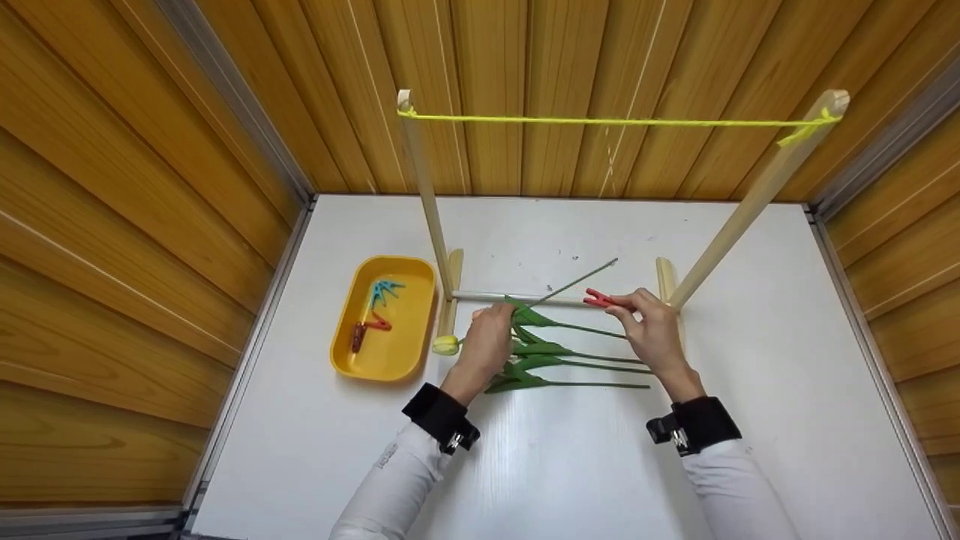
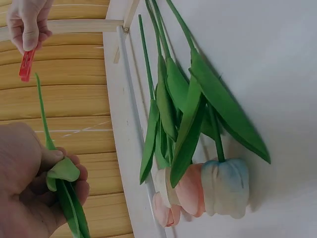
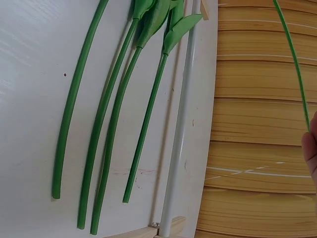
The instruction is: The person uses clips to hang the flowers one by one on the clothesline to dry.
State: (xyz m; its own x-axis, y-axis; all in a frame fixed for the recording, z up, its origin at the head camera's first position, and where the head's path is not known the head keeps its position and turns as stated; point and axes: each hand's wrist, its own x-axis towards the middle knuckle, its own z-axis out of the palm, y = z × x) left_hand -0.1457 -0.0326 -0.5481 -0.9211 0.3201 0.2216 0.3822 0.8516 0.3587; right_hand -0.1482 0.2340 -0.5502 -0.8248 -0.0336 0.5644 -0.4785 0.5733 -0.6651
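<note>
Head view: left hand (image 1: 486, 341) grips a pale-yellow tulip (image 1: 445, 345) by stem and leaves, above the counter (image 1: 525, 465); right hand (image 1: 656, 330) pinches a red clothespin (image 1: 598, 298) near the stem tip. Four other tulips (image 2: 189, 129) lie beneath; yellow tray (image 1: 405, 330), at left, contains further clothespins (image 1: 385, 291).

A pale yellow tulip (image 1: 445, 345), stem slanting toward the far right, is gripped in a person's left hand (image 1: 487, 341), near a red clothespin (image 1: 598, 298) pinched in the right hand (image 1: 654, 334), as four pink, cream and blue-tinged tulips (image 2: 191, 126) lie side by side
</note>
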